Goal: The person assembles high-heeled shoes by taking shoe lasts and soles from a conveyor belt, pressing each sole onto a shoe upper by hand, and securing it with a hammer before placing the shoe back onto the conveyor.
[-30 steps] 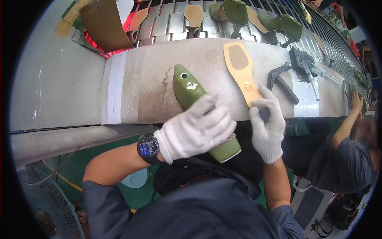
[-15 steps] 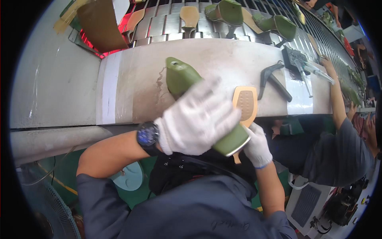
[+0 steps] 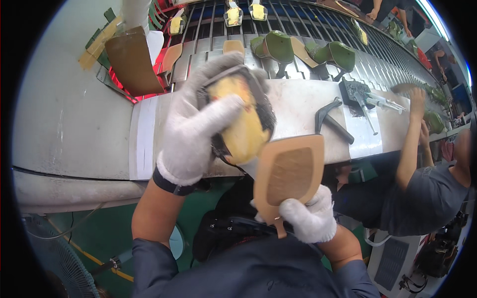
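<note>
In my gloved left hand (image 3: 181, 136) is a lasted shoe upper (image 3: 243, 136), its underside turned up toward me. That underside is yellowish with a dark rim; the glove's thumb lies across it and hides part. My gloved right hand (image 3: 314, 216) grips a tan shoe sole (image 3: 290, 171) by its narrow end, thumb on the face that has a darker brown panel. The sole is beside the upper, lower and to the right, close to it; whether they touch I cannot tell.
Ahead is a pale bench (image 3: 293, 102); at its right lie a black-handled hammer (image 3: 329, 121) and a dark block (image 3: 355, 92) holding syringe-like tools. Beyond, green shoes (image 3: 278, 47) and tan soles (image 3: 171, 55) rest on a slatted conveyor (image 3: 206, 37). A co-worker's arm (image 3: 408, 144) reaches in at right.
The upper has been turned from its green side to its yellowish underside and raised to the left. The sole has come nearer, its brown panel facing me. The view has shifted.
</note>
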The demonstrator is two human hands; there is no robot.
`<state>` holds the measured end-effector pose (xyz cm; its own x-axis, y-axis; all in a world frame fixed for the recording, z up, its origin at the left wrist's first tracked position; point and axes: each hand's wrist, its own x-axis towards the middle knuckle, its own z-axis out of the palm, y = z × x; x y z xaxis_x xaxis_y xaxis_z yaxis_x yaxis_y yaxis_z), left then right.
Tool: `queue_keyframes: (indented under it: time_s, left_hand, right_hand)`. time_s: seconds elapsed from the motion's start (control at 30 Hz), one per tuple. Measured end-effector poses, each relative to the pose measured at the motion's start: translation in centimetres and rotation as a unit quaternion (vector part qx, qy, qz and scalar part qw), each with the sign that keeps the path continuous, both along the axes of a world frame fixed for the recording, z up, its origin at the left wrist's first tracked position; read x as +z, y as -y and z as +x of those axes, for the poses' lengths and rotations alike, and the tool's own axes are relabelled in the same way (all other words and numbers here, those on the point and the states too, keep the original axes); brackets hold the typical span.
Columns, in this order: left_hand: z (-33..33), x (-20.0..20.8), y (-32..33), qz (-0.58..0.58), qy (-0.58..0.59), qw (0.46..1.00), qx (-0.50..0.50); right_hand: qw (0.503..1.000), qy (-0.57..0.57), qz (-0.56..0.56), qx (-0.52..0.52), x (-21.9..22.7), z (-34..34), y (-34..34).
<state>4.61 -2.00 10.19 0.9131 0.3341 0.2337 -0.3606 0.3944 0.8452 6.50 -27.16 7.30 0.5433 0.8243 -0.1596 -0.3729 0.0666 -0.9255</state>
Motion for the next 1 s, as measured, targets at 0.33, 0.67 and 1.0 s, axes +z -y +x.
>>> queue_keyframes:
  time_s: [0.33,0.67,1.0]
  left_hand:
    - [-2.2,0.6,2.0,0.013,-0.013,0.998,-0.063]
    - [-3.0,0.5,1.4,0.177,-0.001,0.979,-0.100]
    - [-3.7,2.5,2.8,0.166,-0.073,0.980,-0.088]
  right_hand:
    - [0.996,0.088,-0.011,-0.028,2.1,0.2,-3.4]
    - [0.989,0.140,-0.038,0.003,1.9,0.7,-2.3]
    - [0.993,0.109,-0.050,0.023,2.3,0.7,-1.7]
